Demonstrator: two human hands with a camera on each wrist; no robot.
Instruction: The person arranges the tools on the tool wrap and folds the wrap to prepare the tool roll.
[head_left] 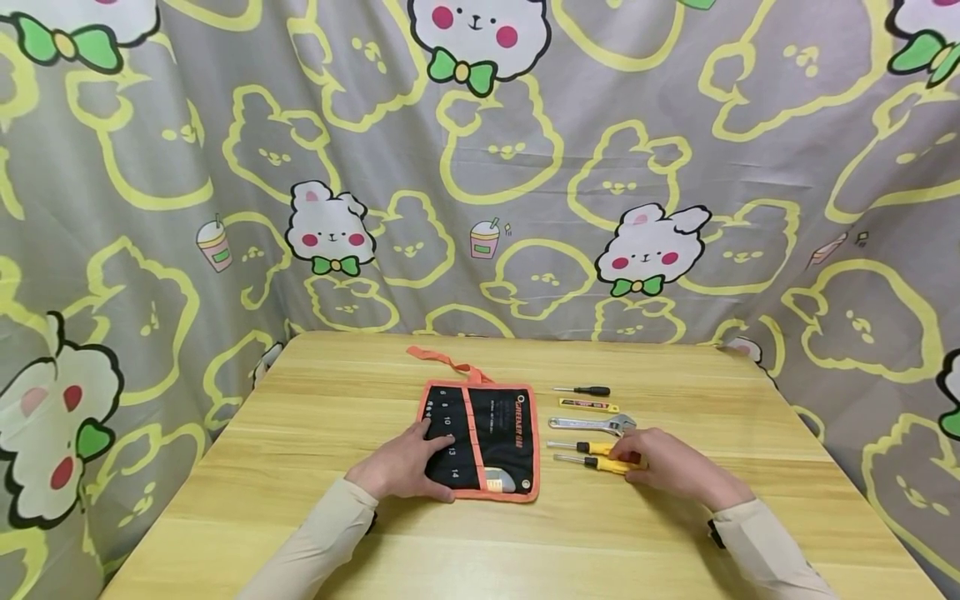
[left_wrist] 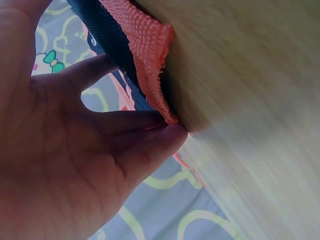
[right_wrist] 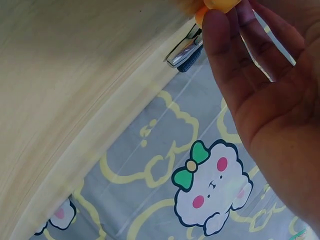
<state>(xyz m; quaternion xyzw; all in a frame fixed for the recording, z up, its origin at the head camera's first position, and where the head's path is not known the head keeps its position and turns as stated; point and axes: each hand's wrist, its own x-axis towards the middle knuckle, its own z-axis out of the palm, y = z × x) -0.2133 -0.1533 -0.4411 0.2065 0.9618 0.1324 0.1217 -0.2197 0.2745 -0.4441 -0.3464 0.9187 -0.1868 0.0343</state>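
Note:
A black tool pouch (head_left: pixel 498 442) with orange edging lies unrolled on the table. My left hand (head_left: pixel 401 462) rests on its numbered left part, fingers spread over the fabric and thumb by the near edge. In the left wrist view, the fingertips of my left hand (left_wrist: pixel 95 145) meet the orange edging (left_wrist: pixel 150 55). To the right of the pouch, my right hand (head_left: pixel 671 467) pinches a yellow-handled screwdriver (head_left: pixel 611 466); a second yellow-handled screwdriver (head_left: pixel 573 447) lies right beside it, partly under the fingers. A yellow handle (right_wrist: pixel 220 5) shows at the fingertips in the right wrist view.
Beyond the screwdrivers lie an adjustable wrench (head_left: pixel 585 424), a slim yellow packet (head_left: pixel 588 406) and a black-handled screwdriver (head_left: pixel 588 390). A grey and yellow tool (head_left: pixel 498 480) sits in the pouch's near pocket. An orange strap (head_left: pixel 442 358) trails from the pouch. Patterned cloth (head_left: pixel 480 167) surrounds the wooden table (head_left: pixel 487 550).

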